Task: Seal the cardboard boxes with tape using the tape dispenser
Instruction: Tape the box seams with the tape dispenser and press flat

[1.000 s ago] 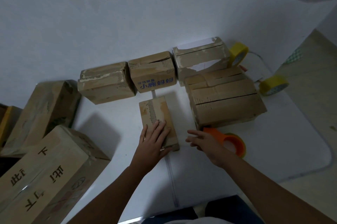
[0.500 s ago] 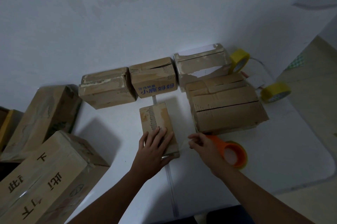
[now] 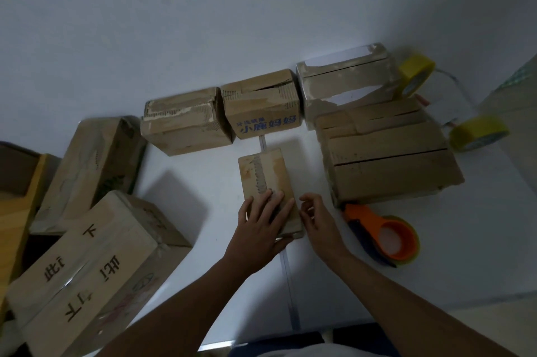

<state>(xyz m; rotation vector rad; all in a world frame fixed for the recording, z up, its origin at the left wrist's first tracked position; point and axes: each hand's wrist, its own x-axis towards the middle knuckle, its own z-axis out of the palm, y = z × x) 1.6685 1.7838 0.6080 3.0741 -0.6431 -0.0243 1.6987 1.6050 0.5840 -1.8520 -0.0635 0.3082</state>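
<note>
The left hand (image 3: 261,223) lies flat, fingers spread, on the small box (image 3: 268,182). The right hand (image 3: 318,217), fingers loosely curled, touches its right edge; the tape dispenser (image 3: 386,236) lies right on the tabletop (image 3: 436,255).

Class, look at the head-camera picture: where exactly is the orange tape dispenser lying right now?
The orange tape dispenser lies on the white table, right of the right hand, just in front of the large cardboard box.

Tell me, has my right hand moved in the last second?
Yes. The right hand left the orange tape dispenser and moved left to the small box.
</note>
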